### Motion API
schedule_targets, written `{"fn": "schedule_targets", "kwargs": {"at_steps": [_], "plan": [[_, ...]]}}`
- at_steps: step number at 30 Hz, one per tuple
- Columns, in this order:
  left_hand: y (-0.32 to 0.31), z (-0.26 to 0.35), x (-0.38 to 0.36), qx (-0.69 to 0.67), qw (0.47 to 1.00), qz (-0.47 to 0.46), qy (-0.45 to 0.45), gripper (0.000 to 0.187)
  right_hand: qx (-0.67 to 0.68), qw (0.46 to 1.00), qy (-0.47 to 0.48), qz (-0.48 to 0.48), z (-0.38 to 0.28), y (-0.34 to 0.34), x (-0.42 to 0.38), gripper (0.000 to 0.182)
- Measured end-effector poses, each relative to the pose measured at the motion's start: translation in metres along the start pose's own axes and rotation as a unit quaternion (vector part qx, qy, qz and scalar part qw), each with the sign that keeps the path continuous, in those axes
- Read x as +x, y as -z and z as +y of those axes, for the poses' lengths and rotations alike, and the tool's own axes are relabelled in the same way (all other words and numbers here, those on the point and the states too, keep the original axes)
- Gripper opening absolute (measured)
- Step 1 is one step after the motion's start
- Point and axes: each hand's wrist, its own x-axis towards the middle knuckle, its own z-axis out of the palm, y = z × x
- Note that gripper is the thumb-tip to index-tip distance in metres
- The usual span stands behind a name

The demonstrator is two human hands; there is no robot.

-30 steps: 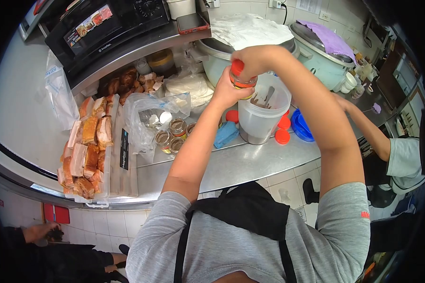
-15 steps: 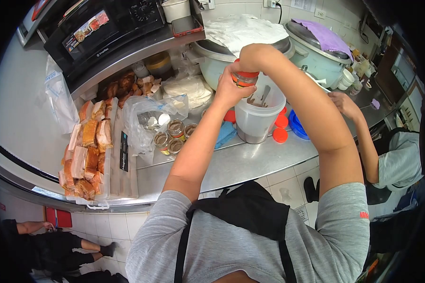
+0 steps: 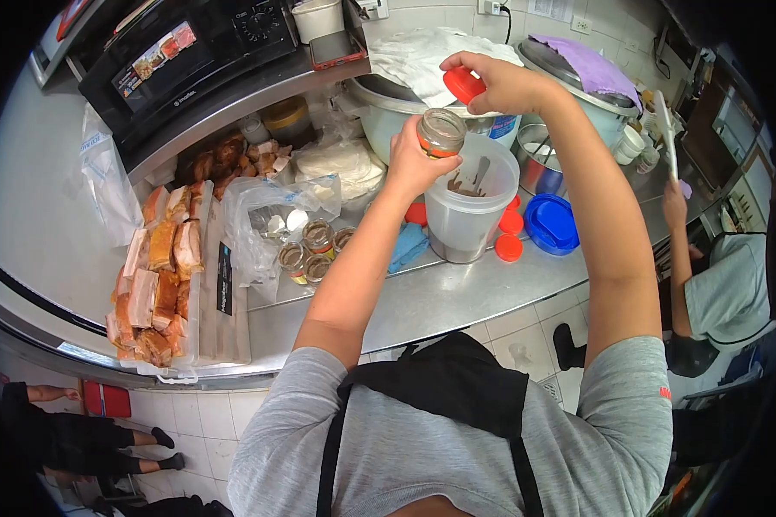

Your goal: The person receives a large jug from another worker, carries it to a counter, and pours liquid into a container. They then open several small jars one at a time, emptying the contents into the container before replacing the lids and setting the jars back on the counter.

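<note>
My left hand (image 3: 420, 162) is wrapped round a glass jar (image 3: 442, 131), whose mouth is uncovered. Up and to the right of it, my right hand (image 3: 502, 83) grips a red lid (image 3: 464, 85) by its edge, apart from the jar. Just below the jar stands a tall translucent plastic bucket (image 3: 461, 226), with brown smears and a utensil inside. Several red lids (image 3: 509, 249) lie beside the bucket. A group of open glass jars (image 3: 317, 234) with brown residue stands to the left.
A tub of meat slabs (image 3: 157, 284) sits at the left, near a plastic bag (image 3: 263, 215). Right of the bucket are a blue lid (image 3: 552, 226) and a metal pot (image 3: 541, 164). Cloth-covered cookers (image 3: 444, 56) stand behind. A co-worker (image 3: 722, 289) is at the right, another person (image 3: 78, 426) lower left.
The red lid has come off the jar; my right hand has lifted it up and to the right. The co-worker at right has raised a pale flat object.
</note>
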Motion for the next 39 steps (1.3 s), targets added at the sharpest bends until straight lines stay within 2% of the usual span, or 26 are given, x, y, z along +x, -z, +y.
{"fn": "schedule_targets", "kwargs": {"at_steps": [3,6,9,15,18,21,24,27,30,33,36,39], "plan": [[0.006,0.01,0.001,0.159,0.985,0.01,-0.073,0.075,0.004,1.0,-0.007,0.016,0.013,-0.003,-0.002,0.064],[0.008,0.012,0.006,0.227,0.973,-0.016,-0.036,0.075,0.018,1.0,-0.007,0.021,0.019,-0.004,-0.005,0.065],[0.009,0.01,0.008,0.289,0.949,0.001,-0.125,0.071,0.028,0.999,-0.004,0.022,0.027,-0.008,-0.005,0.063],[0.012,0.012,0.013,0.405,0.883,-0.03,-0.236,0.065,0.043,0.999,-0.016,0.02,0.034,-0.014,-0.01,0.062],[0.012,0.014,0.015,0.459,0.854,-0.082,-0.232,0.068,0.055,0.998,-0.012,0.024,0.038,-0.019,-0.014,0.062],[0.01,0.012,0.018,0.486,0.821,-0.098,-0.285,0.063,0.059,0.998,-0.02,0.023,0.043,-0.024,-0.018,0.061],[0.005,0.016,0.022,0.534,0.758,-0.093,-0.362,0.053,0.054,0.998,-0.014,0.032,0.05,-0.029,-0.02,0.061],[-0.004,0.017,0.025,0.572,0.701,-0.132,-0.404,0.039,0.078,0.996,0.008,0.04,0.06,-0.033,-0.022,0.062],[-0.012,0.022,0.027,0.613,0.644,-0.147,-0.434,0.013,0.072,0.995,0.008,0.061,0.062,-0.038,-0.027,0.062],[-0.015,0.028,0.027,0.62,0.64,-0.159,-0.425,0.009,0.088,0.995,-0.003,0.054,0.064,-0.042,-0.03,0.062],[-0.016,0.025,0.028,0.631,0.649,-0.175,-0.387,0.034,0.113,0.992,0.004,0.054,0.069,-0.047,-0.033,0.062],[-0.009,0.026,0.028,0.606,0.696,-0.214,-0.321,0.046,0.161,0.985,-0.017,0.06,0.073,-0.052,-0.035,0.063]]}}
